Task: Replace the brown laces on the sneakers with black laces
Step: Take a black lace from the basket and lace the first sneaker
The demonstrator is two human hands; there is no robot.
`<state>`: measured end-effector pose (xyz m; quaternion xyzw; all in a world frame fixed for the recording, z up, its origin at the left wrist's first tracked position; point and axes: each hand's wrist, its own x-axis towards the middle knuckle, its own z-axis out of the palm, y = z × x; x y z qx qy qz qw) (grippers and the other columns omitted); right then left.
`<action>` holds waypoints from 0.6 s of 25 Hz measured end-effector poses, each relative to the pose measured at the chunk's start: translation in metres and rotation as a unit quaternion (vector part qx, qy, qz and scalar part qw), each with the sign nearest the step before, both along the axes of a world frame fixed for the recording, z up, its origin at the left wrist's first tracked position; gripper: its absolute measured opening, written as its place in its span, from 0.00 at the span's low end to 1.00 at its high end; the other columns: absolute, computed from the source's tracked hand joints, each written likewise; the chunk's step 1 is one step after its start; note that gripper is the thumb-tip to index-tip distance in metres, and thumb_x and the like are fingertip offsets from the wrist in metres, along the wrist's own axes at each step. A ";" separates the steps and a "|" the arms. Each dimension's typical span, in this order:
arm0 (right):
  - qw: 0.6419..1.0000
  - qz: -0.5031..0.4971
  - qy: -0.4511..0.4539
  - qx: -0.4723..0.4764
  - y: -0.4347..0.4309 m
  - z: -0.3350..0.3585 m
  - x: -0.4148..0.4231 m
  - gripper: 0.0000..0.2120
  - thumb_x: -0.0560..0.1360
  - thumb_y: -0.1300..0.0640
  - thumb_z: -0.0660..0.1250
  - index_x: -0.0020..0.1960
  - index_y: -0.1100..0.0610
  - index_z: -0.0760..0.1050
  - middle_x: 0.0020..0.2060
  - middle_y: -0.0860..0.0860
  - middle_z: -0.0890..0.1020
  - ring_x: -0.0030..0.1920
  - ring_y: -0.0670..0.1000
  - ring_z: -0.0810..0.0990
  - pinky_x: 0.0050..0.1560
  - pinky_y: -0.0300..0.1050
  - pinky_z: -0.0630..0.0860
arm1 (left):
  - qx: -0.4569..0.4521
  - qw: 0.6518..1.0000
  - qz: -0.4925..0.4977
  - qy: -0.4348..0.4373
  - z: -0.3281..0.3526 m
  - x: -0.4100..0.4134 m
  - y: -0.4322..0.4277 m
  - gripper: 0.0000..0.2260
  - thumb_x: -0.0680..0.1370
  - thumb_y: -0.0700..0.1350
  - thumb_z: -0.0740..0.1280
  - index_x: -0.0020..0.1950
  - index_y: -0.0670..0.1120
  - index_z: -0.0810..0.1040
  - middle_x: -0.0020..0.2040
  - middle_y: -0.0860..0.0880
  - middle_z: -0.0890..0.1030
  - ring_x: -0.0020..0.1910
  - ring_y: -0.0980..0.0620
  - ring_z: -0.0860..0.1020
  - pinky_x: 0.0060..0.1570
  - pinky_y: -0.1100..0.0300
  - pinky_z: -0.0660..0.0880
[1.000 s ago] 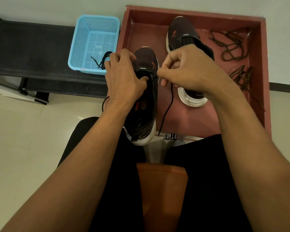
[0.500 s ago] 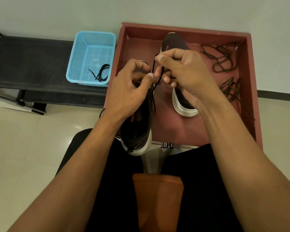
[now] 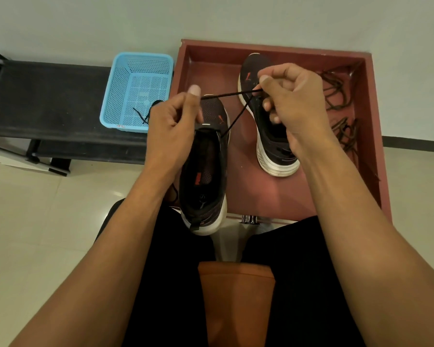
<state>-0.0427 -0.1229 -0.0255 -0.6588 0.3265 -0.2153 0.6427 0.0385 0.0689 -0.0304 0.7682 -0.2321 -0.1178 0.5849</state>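
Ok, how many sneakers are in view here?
2. The near sneaker sits at the front edge of the red tray, below the left hand; the far sneaker lies inside it, partly behind the right hand.

l hand [image 3: 173, 131] & r hand [image 3: 293, 103] raised, fingers curled, each pinching black lace [image 3: 231, 94].

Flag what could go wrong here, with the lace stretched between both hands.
1. The black lace is taut between left hand and right hand; a harder pull may drag one end back out of its eyelet.
2. Neither hand seems to grip the near sneaker, whose heel overhangs the tray edge; a tug might tip it.
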 end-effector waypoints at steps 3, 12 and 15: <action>0.970 0.074 0.099 -0.207 0.003 -0.007 -0.001 0.03 0.76 0.55 0.72 0.47 0.48 0.85 0.34 0.47 0.85 0.31 0.41 0.77 0.37 0.37 0.73 | -0.068 0.995 0.048 0.059 0.001 0.005 0.006 0.21 0.87 0.49 0.58 0.37 0.40 0.72 0.26 0.52 0.63 0.25 0.53 0.59 0.28 0.58 0.58; 0.900 0.294 0.012 -0.321 0.050 0.007 0.006 0.19 0.74 0.56 0.74 0.65 0.51 0.82 0.53 0.42 0.85 0.33 0.39 0.80 0.42 0.28 0.71 | 0.073 0.997 0.002 -0.001 -0.015 0.009 0.012 0.05 0.80 0.44 0.57 0.54 0.48 0.70 0.35 0.51 0.73 0.33 0.52 0.71 0.37 0.50 0.68; 0.909 0.293 0.026 -0.295 0.053 0.003 0.009 0.17 0.74 0.58 0.78 0.62 0.52 0.84 0.45 0.42 0.86 0.34 0.41 0.83 0.39 0.29 0.76 | 0.103 0.994 -0.028 -0.029 -0.015 0.007 0.010 0.10 0.78 0.44 0.57 0.58 0.44 0.69 0.38 0.47 0.76 0.34 0.53 0.73 0.39 0.53 0.71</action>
